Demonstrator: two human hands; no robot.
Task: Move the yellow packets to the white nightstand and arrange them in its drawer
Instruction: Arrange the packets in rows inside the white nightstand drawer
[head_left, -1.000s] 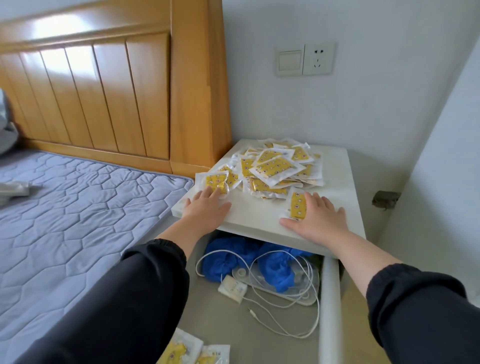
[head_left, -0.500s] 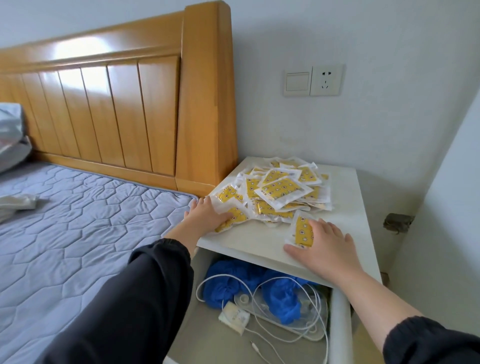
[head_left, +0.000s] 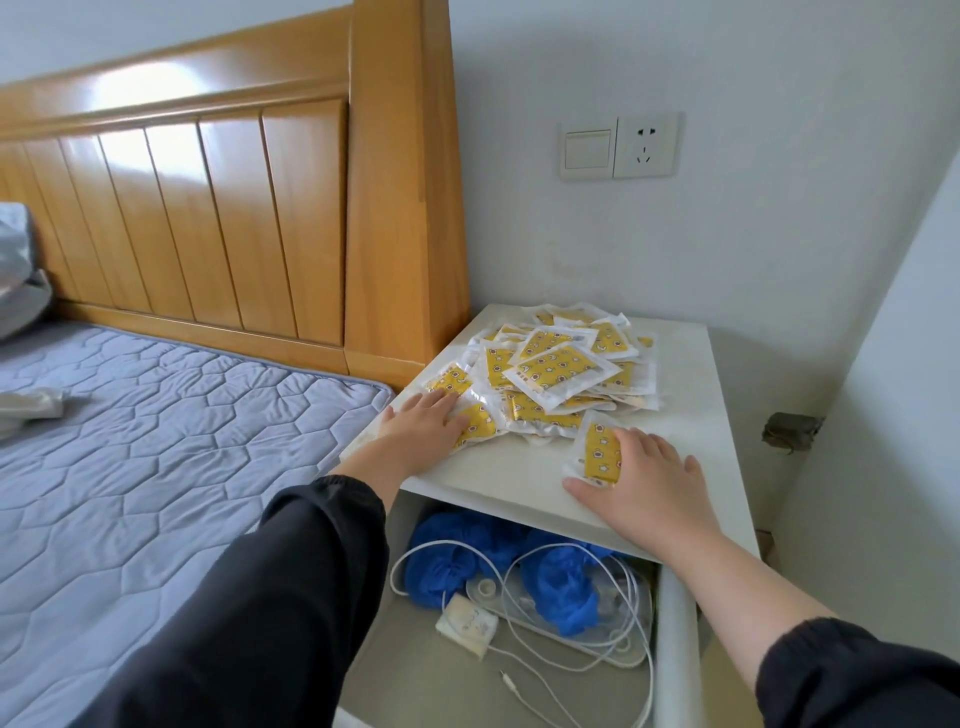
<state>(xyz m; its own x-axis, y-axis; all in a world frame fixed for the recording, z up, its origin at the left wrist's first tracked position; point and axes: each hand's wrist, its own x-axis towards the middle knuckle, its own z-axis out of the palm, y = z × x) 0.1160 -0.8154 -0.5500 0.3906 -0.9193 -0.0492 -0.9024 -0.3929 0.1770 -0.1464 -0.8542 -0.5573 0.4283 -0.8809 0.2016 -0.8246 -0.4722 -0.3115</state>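
A heap of several yellow packets (head_left: 558, 370) with white borders lies on top of the white nightstand (head_left: 691, 410). My left hand (head_left: 421, 423) lies flat at the heap's left edge, fingers straight, touching a packet (head_left: 475, 423) there. My right hand (head_left: 647, 480) rests flat on the nightstand top, its fingers over a single packet (head_left: 600, 449) that lies apart in front of the heap. The nightstand's drawer (head_left: 672, 623) is pulled open below my arms.
In the drawer lie blue fabric (head_left: 561, 587), a white cable (head_left: 587, 649) and a small white charger (head_left: 465, 623). A wooden headboard (head_left: 291, 208) and a grey mattress (head_left: 156, 441) stand to the left. A switch and socket (head_left: 618, 145) sit on the wall.
The camera has tilted up and moved closer. My left hand slid a packet inward against the heap. My right hand stays flat on the single packet.
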